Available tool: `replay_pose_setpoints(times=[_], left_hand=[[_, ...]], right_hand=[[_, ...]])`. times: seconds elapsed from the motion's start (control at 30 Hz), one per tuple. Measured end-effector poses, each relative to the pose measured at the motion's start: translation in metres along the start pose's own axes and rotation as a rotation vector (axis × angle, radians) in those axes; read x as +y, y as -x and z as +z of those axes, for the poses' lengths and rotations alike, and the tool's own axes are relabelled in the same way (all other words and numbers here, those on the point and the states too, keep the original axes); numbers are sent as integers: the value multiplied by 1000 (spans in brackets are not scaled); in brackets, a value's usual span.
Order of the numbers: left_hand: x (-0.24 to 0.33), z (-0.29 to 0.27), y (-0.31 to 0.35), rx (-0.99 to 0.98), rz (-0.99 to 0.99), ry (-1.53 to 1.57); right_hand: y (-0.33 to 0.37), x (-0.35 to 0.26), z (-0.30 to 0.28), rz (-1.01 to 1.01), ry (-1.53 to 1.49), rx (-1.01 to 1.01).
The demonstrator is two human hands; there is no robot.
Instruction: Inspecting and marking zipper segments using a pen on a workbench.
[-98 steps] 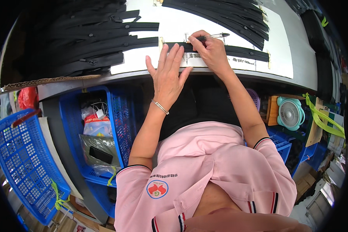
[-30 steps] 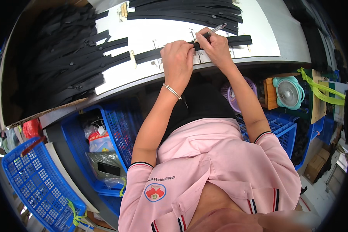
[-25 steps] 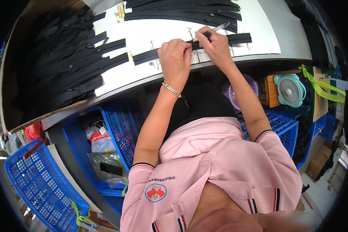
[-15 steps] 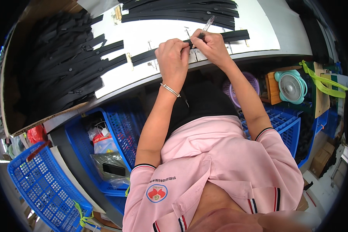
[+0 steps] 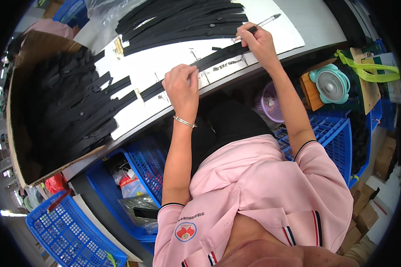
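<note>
A long black fabric strip [image 5: 218, 55] lies slantwise across a white board [image 5: 278, 42] with pen marks on it. My left hand [image 5: 181, 86] is closed at the strip's middle, thumb and forefinger at its edge. My right hand [image 5: 260, 44] is closed around a clear pen [image 5: 268, 21] near the strip's right end; the pen leans far over to the right. Beyond them lies a pile of black strips [image 5: 178, 22], some with small round dark discs. More strips [image 5: 62, 102] fill a cardboard box [image 5: 14, 111] at the left and spill onto the board.
A small pale clip-like piece [image 5: 139, 95] sits on the board by the strip. Below the table edge stand blue crates [image 5: 142, 164], a purple basket [image 5: 272, 107] and a teal fan [image 5: 329, 84]. Clear plastic sheeting [image 5: 104, 18] lies at the back.
My hands have moved apart, the right toward the strip's right end, the left leftward. The pen is tilted flatter. The whole view has shifted, showing more of the table's far side.
</note>
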State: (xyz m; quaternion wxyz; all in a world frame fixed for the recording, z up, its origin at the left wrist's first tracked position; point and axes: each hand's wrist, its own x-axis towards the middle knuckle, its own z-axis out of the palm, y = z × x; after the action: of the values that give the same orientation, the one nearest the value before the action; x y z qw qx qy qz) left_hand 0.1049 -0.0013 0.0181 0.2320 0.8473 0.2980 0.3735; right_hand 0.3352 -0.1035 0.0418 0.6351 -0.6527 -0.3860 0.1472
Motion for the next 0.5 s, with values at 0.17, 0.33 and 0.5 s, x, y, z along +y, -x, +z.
replay_pose_setpoints(times=[0.17,0.33,0.5], left_hand=[[5,-2,-2,-21,-32,-49],[21,22,-12,8,30,-34],[48,61,-34,-57,167,154]], right_hand=[[4,13,-19,75,24,-83],[2,22,-18,58,27,-39],[2,22,-14,46,31,-53]])
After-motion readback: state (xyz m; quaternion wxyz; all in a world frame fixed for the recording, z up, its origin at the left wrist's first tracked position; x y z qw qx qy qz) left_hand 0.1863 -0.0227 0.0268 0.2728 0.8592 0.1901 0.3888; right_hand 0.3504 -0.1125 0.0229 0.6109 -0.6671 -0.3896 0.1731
